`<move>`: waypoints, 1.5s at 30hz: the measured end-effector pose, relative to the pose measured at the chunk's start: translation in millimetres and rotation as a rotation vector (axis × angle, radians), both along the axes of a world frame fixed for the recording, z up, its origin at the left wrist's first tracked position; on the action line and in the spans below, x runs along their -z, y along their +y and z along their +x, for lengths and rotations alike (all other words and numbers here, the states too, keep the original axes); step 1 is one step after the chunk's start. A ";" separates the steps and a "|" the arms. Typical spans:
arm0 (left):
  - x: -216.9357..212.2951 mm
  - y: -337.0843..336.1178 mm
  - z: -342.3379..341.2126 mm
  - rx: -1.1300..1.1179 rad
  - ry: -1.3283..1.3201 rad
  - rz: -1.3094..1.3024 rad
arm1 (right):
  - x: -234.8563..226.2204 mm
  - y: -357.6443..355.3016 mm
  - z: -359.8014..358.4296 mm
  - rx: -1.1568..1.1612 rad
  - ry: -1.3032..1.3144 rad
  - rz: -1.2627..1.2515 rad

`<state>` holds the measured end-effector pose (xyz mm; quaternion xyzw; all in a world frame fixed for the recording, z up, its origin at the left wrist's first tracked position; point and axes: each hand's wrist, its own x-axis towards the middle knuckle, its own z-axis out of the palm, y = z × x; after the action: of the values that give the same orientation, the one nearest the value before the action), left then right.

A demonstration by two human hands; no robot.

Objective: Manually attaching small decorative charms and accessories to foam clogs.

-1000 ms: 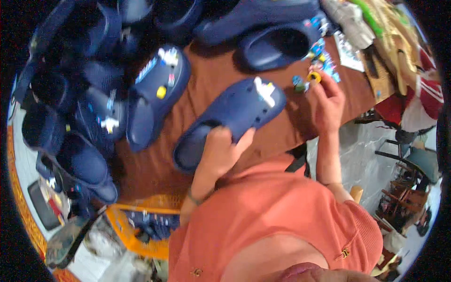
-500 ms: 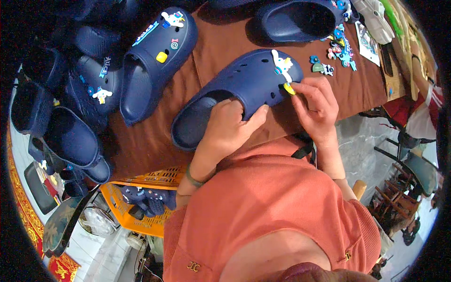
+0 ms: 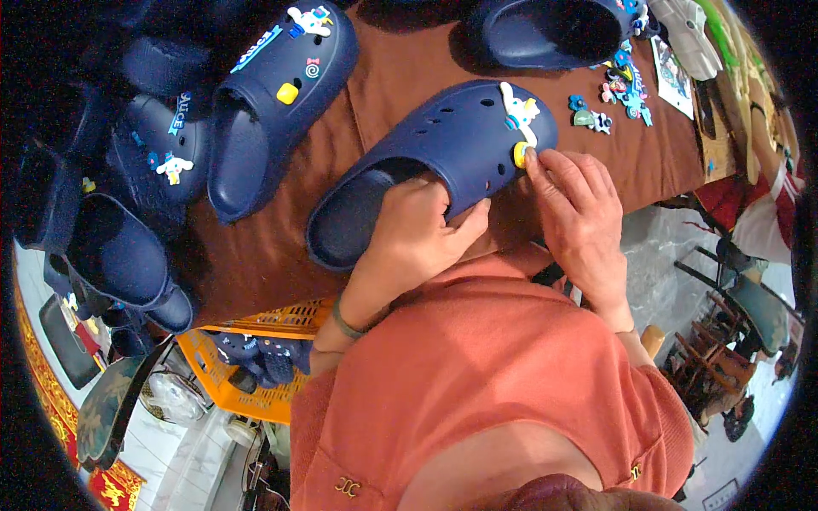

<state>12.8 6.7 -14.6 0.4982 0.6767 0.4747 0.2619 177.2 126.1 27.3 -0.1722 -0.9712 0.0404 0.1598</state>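
Observation:
A navy blue clog point(image 3: 443, 145) with holes in its upper lies on the brown table point(image 3: 281, 255) in front of me. My left hand point(image 3: 417, 234) grips its side near the opening. My right hand point(image 3: 575, 204) presses a small yellow charm point(image 3: 520, 154) against the clog's toe with the fingertips. A white cartoon charm point(image 3: 517, 109) sits on the toe just above the yellow one.
Another navy clog point(image 3: 273, 102) with several charms lies to the left, and more clogs are piled at the far left point(image 3: 119, 247). Loose charms point(image 3: 609, 94) lie at the upper right beside a further clog point(image 3: 545, 34). An orange crate point(image 3: 247, 358) sits below the table edge.
My right hand brought the yellow charm from the loose charms to the clog's toe and now presses it there. The left hand kept hold of the clog, which now looks nearer.

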 end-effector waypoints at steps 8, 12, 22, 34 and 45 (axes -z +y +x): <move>0.6 0.9 -0.2 -0.004 0.091 0.133 | -4.5 7.3 -12.0 -0.077 -0.105 -0.093; -1.7 2.8 1.0 -0.021 0.078 0.157 | 4.6 1.1 -13.9 -0.020 0.010 0.005; -3.9 0.4 -1.7 -0.002 -0.058 -0.014 | 8.4 47.8 -9.8 -0.088 0.234 -0.384; -5.4 -5.4 -2.4 0.053 0.456 0.103 | 17.4 52.8 -6.5 -0.114 0.194 -0.436; -21.2 4.0 12.6 -0.221 -0.213 -0.273 | 30.1 20.3 -8.2 0.089 0.377 -0.407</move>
<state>25.4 10.6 6.6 0.3278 0.7536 0.4546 0.3434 169.0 146.5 -2.8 -0.2327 -0.8877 0.2588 0.3015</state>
